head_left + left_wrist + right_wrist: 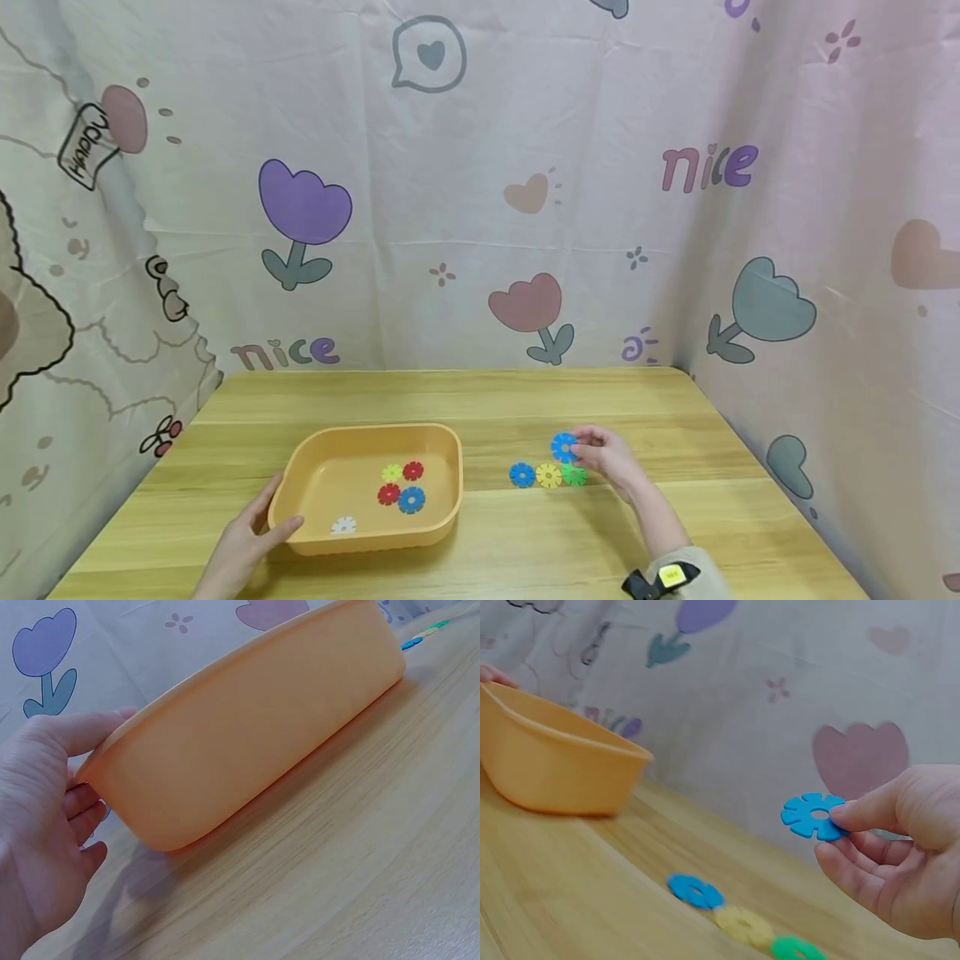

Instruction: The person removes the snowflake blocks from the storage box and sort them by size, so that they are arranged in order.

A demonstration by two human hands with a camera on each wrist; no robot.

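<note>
Between thumb and fingers, my right hand (pixel 606 457) pinches a blue notched plastic disc (pixel 810 816), held up above the table. Below it a row lies on the wood: a blue disc (pixel 522 475), a yellow disc (pixel 549 476) and a green disc (pixel 574 474), side by side. At the left, my left hand (pixel 251 529) grips the rim of an orange-yellow plastic basin (pixel 247 727), thumb over the edge and fingers outside. Inside the basin are a white disc (pixel 343 525), a light yellow disc (pixel 392 473), two red discs (pixel 388 494) and a blue disc (pixel 412 500).
The wooden table (pixel 510 550) carries the basin on its left half and the row of discs right of centre. A printed cloth curtain (pixel 450 208) hangs behind the table and along both sides. A black strap (pixel 660 579) circles my right wrist.
</note>
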